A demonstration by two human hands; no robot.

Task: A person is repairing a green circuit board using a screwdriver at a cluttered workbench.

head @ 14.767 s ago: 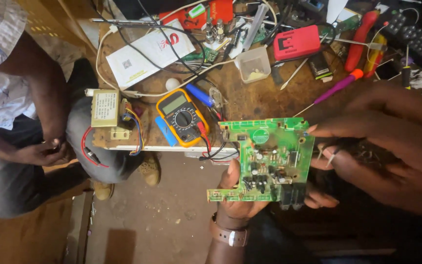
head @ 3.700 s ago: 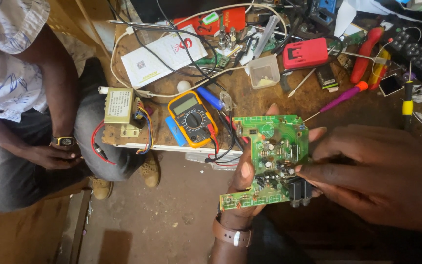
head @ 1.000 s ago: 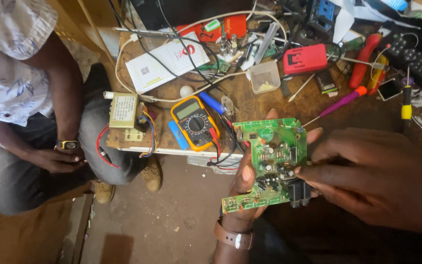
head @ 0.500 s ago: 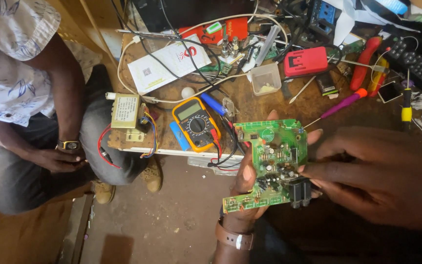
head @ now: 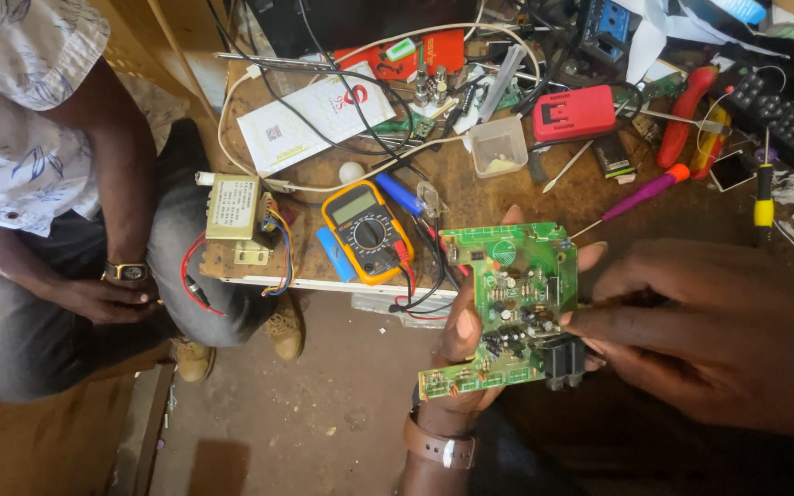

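A green circuit board (head: 507,303) with small capacitors and a black block at its lower right is held over the floor, just off the bench edge. My left hand (head: 461,340) grips it from beneath, fingers around its left side, a watch on that wrist. My right hand (head: 719,331) is at the board's right edge, its fingertips touching the board near the black component. I cannot tell whether it pinches a part or only presses there.
The wooden bench (head: 470,197) carries a yellow multimeter (head: 367,230) with red and black leads, a transformer (head: 233,209), a red case (head: 573,112), a small plastic tub (head: 498,147), screwdrivers, pliers and tangled cables. Another person (head: 57,202) sits at the left, a hand on a knee.
Over the earlier frames the board has stayed in my left hand, drifting slightly lower and right. My right hand has closed in on its right edge. The seated person has barely moved.
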